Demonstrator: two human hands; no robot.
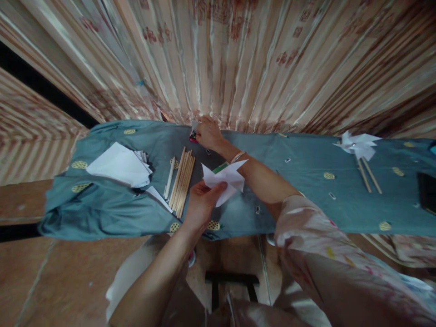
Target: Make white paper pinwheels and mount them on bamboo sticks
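Note:
My left hand (203,200) pinches a folded white paper pinwheel (223,184) between thumb and fingers, above the near half of the cloth-covered table. Its points stick up, and a bit of green (220,168) shows behind it. My right arm reaches across to the table's far edge. There my right hand (208,132) is bent, its fingers at a small red and dark container (193,135) with a clear upright part. What lies between those fingertips is hidden. Several wooden sticks (183,184) lie side by side left of my left hand, with a white pen-like stick (169,178) beside them.
A stack of white paper sheets (117,165) lies on the left, with a narrow paper strip (160,200) near it. Two white pinwheels on sticks (357,145) rest at the right. A dark flat object (427,193) sits at the right edge. Pleated curtains (218,59) hang behind the table.

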